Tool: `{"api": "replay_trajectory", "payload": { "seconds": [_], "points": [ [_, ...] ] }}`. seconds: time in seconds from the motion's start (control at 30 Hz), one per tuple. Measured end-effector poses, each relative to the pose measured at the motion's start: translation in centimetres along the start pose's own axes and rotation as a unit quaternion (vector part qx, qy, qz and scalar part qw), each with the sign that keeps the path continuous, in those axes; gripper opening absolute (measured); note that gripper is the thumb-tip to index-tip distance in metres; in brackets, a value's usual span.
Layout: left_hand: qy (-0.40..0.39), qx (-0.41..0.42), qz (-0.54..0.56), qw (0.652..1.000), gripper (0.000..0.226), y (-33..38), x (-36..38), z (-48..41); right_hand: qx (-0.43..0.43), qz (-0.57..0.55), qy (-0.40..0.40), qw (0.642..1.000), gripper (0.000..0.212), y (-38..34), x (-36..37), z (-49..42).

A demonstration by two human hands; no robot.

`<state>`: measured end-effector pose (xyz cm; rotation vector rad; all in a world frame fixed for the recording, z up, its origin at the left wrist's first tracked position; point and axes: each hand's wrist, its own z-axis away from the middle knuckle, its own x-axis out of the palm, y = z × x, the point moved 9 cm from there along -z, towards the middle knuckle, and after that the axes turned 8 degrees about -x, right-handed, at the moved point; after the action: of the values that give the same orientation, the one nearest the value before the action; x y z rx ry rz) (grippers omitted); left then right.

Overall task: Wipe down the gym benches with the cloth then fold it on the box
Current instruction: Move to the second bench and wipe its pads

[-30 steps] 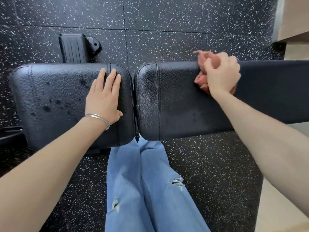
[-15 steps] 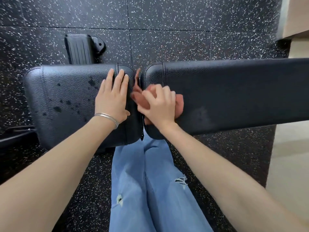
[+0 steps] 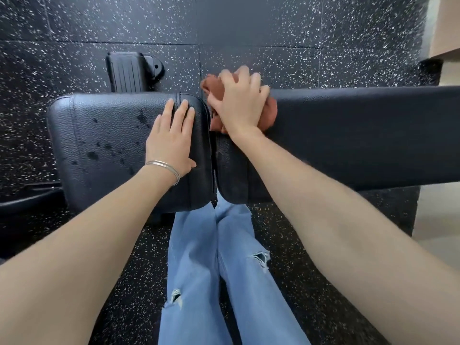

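Observation:
A black padded gym bench runs across the view in two parts: a short seat pad (image 3: 104, 145) on the left with dark wet spots, and a long back pad (image 3: 361, 135) on the right. My left hand (image 3: 171, 140) lies flat with fingers apart on the seat pad's right end. My right hand (image 3: 240, 100) presses a bunched rust-red cloth (image 3: 270, 113) onto the far left end of the back pad, beside the gap between the pads. The hand hides most of the cloth.
Black speckled rubber floor (image 3: 249, 26) lies all around. A black ribbed bench foot (image 3: 129, 73) stands behind the seat pad. My legs in light blue jeans (image 3: 214, 270) are below the bench. A pale floor strip (image 3: 438, 235) and a wooden edge (image 3: 445, 28) sit at the right.
My right hand swept the cloth left along the back pad to its near left end, then pushed it up to the far edge. The left hand has stayed flat on the seat pad.

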<state>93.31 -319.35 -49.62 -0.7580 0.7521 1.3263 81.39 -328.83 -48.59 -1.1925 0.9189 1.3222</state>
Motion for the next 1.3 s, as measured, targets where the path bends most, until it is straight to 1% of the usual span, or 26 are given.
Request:
{"api": "replay_trajectory", "payload": {
  "seconds": [0.1,0.2,0.27,0.33,0.4,0.5,0.53,0.57,0.6,0.67,0.73,0.77,0.8,0.83,0.87,0.9,0.93,0.97,1.0,1.03,1.07,1.1,1.13,1.17,1.27,1.3],
  "points": [
    [-0.011,-0.006,0.002,1.000,0.122,0.1,-0.2,0.2,-0.053,-0.039,0.032,0.997,0.031,-0.3,0.0,8.5],
    [-0.018,-0.010,0.009,1.000,0.121,-0.1,-0.4,0.4,-0.162,-0.026,0.012,0.986,0.032,-0.8,1.5,15.2],
    [-0.019,-0.012,0.013,1.000,0.119,-0.1,-0.5,0.7,-0.216,-0.013,0.020,0.976,0.029,-0.6,1.4,15.0],
    [-0.015,-0.006,0.009,1.000,0.113,0.2,-0.3,1.0,-0.228,0.003,0.028,0.973,0.030,-0.6,0.7,12.4],
    [-0.005,-0.004,0.011,1.000,0.107,0.5,0.3,1.7,-0.191,0.009,0.033,0.981,0.034,-0.6,-0.1,8.3],
    [-0.008,-0.007,-0.006,1.000,0.110,0.9,1.7,3.4,-0.039,-0.048,0.019,0.998,0.036,1.2,-0.4,2.9],
    [-0.012,-0.003,-0.017,1.000,0.113,1.2,2.2,3.8,-0.012,-0.052,0.022,0.998,0.036,1.5,-0.2,2.8],
    [-0.013,0.000,-0.021,1.000,0.116,1.4,2.6,4.3,-0.014,-0.038,0.025,0.999,0.037,1.5,-0.1,3.6],
    [-0.014,0.001,-0.022,1.000,0.118,1.5,2.9,4.6,-0.041,-0.022,0.028,0.999,0.037,1.2,0.1,5.3],
    [-0.018,0.007,-0.030,0.999,0.121,1.8,3.3,5.1,-0.140,-0.024,0.036,0.989,0.034,0.4,0.4,10.6],
    [-0.021,0.012,-0.047,0.999,0.124,2.0,3.5,5.3,-0.255,-0.040,0.034,0.966,0.029,0.6,0.8,15.9],
    [-0.022,0.007,-0.048,0.999,0.124,2.0,3.5,5.5,-0.293,-0.040,0.033,0.955,0.027,1.6,1.0,17.4],
    [-0.024,-0.001,-0.045,0.999,0.124,2.0,3.4,5.8,-0.306,-0.036,0.037,0.951,0.026,3.1,1.2,18.3],
    [-0.023,-0.009,-0.039,0.999,0.123,2.0,3.3,6.1,-0.290,-0.030,0.037,0.956,0.027,5.1,1.4,18.7],
    [-0.019,-0.015,-0.035,0.999,0.122,2.0,3.3,6.3,-0.248,-0.022,0.039,0.968,0.029,7.7,1.5,18.9],
    [-0.013,-0.017,-0.033,0.999,0.120,2.1,3.3,6.5,-0.176,-0.015,0.049,0.983,0.030,10.8,1.3,18.8],
    [-0.011,-0.015,-0.032,0.999,0.118,2.2,3.5,6.6,-0.075,-0.010,0.069,0.995,0.031,14.4,0.9,18.6],
    [-0.013,-0.013,-0.029,0.999,0.116,2.3,3.7,6.8,0.048,-0.018,0.079,0.996,0.033,18.5,0.7,18.6],
    [-0.013,-0.014,-0.022,1.000,0.114,2.3,3.9,7.0,0.177,-0.042,0.098,0.978,0.036,22.4,0.4,19.1],
    [-0.010,-0.018,-0.014,1.000,0.113,2.2,4.1,7.1,0.295,-0.076,0.118,0.945,0.037,25.2,0.0,19.8],
    [-0.003,-0.022,-0.007,1.000,0.112,2.2,4.2,7.1,0.375,-0.102,0.135,0.911,0.037,26.5,-0.2,20.3],
    [0.003,-0.023,-0.003,1.000,0.112,2.1,4.2,7.0,0.413,-0.118,0.146,0.891,0.036,26.4,-0.2,20.4],
    [0.005,-0.022,0.000,1.000,0.112,2.1,4.2,7.0,0.418,-0.126,0.154,0.887,0.035,25.0,-0.2,20.1],
    [0.007,-0.024,0.003,1.000,0.112,2.0,4.2,7.1,0.396,-0.131,0.158,0.895,0.035,22.5,-0.1,19.5],
    [0.005,-0.030,0.011,0.999,0.113,1.9,4.1,7.1,0.249,-0.142,0.170,0.943,0.033,11.0,0.6,18.5],
    [0.002,-0.032,0.013,0.999,0.112,1.8,4.1,7.1,0.180,-0.132,0.145,0.964,0.033,6.8,1.1,18.3]
  ]
}}
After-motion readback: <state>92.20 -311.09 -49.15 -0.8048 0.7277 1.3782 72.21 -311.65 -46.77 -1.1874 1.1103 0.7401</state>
